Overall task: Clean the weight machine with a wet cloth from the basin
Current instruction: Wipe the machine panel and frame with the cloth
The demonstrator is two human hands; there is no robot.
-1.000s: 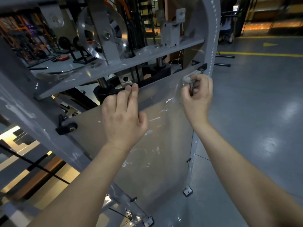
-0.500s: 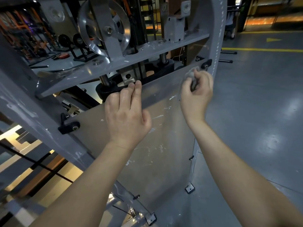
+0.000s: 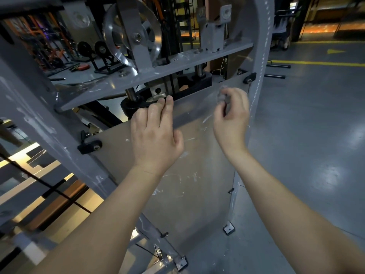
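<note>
1. Since the head view is the only one we have, we read everything from it: we face the weight machine's grey frame (image 3: 260, 56) and its clear guard panel (image 3: 187, 194), which is flecked with white smears.
2. Our left hand (image 3: 156, 135) lies on the panel's top edge with its fingers straight and pressed together. We judge that it steadies the thin sheet so it will not flex under rubbing.
3. Our right hand (image 3: 231, 117) has its grip curled in, pinching a small bunched cloth (image 3: 222, 96) between thumb and fingertips. Bunched like this, the cloth probably makes a firmer pad for stubborn spots.
4. The cloth is at the panel's upper right corner, near the black clip (image 3: 249, 78) on the upright. It is blurred, so we cannot tell whether it touches the panel.
5. The basin is not in sight. With smears lower down the panel, we judge the wiping far from done.
</note>
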